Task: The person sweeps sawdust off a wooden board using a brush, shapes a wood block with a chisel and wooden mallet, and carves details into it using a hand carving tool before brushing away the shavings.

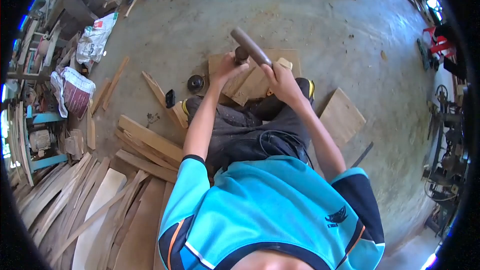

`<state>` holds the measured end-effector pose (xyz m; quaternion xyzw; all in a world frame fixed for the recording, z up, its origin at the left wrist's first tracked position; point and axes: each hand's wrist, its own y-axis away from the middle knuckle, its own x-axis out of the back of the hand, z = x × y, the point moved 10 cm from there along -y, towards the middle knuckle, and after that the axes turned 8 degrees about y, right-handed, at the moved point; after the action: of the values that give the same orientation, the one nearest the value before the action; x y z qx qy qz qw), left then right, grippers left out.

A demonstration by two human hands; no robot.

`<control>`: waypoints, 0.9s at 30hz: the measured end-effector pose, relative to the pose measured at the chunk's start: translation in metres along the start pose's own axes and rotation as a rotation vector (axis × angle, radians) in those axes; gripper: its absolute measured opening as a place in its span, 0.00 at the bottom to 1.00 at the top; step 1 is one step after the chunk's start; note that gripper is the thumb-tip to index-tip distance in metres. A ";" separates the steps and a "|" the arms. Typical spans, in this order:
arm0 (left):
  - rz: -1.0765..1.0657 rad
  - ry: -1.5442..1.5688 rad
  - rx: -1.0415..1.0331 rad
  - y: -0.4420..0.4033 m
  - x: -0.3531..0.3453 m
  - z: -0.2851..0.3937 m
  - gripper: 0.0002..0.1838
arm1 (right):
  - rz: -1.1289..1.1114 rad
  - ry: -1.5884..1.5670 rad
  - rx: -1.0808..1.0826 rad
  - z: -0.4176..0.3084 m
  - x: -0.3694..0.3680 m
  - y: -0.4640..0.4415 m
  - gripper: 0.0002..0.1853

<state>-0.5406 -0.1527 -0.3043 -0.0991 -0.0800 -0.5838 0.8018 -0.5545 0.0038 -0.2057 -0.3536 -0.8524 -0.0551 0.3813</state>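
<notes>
My right hand [282, 82] is closed around the lower end of a brown rounded wooden stick [250, 45], which slants up and to the left. My left hand [230, 69] is wrapped round an upright tool handle with a dark round end [241, 55]; its lower part is hidden, so the kind of tool cannot be made out. The stick passes close beside that round end; whether they touch is unclear. Below both hands lies a pale piece of wood [254, 84] on a flat wooden board [292, 55] between my legs.
A dark round object [195, 83] and a small black object [170, 98] lie to the left. Timber offcuts [152, 137] and long planks [100, 210] cover the lower left. A square board [342, 117] and a dark flat strip [362, 155] lie right. Sacks [96, 40] stand upper left.
</notes>
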 end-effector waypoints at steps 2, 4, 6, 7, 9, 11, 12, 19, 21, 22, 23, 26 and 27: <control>0.027 0.130 0.117 0.027 -0.001 -0.029 0.07 | 0.018 -0.058 -0.158 0.016 -0.011 0.021 0.19; 0.055 0.134 0.077 0.018 0.015 -0.011 0.05 | 0.059 -0.053 -0.299 0.052 -0.029 0.035 0.20; 0.070 0.207 0.066 0.017 0.022 -0.018 0.05 | -0.050 0.135 -0.352 0.092 -0.072 0.060 0.21; 0.078 0.275 0.059 0.017 0.026 -0.022 0.07 | -0.187 0.196 -0.348 0.102 -0.094 0.072 0.22; 0.142 0.337 0.097 0.019 0.046 -0.024 0.06 | -0.356 0.278 -0.366 0.110 -0.124 0.096 0.23; 0.200 0.399 0.130 0.025 0.061 -0.030 0.06 | -0.465 0.360 -0.370 0.114 -0.144 0.113 0.23; 0.260 0.443 0.177 0.030 0.072 -0.041 0.07 | -0.466 0.359 -0.370 0.116 -0.145 0.113 0.23; 0.638 0.628 0.280 0.067 0.094 -0.061 0.09 | -0.693 0.441 -0.351 0.115 -0.166 0.114 0.21; 0.784 0.668 0.302 0.086 0.091 -0.065 0.10 | -0.712 0.448 -0.363 0.117 -0.168 0.116 0.21; 0.720 0.670 0.240 0.089 0.086 -0.060 0.09 | -0.685 0.448 -0.347 0.120 -0.167 0.116 0.21; 0.653 0.673 0.180 0.089 0.081 -0.053 0.09 | -0.658 0.450 -0.334 0.119 -0.163 0.115 0.21; 0.370 0.378 -0.070 0.075 0.059 -0.014 0.08 | -0.559 0.425 -0.345 0.116 -0.148 0.117 0.20; 0.371 0.378 -0.067 0.074 0.058 -0.010 0.08 | -0.562 0.424 -0.346 0.111 -0.145 0.120 0.20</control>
<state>-0.4526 -0.1865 -0.3042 -0.0279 0.1100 -0.4374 0.8921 -0.4786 0.0517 -0.4049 -0.1464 -0.7964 -0.3719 0.4539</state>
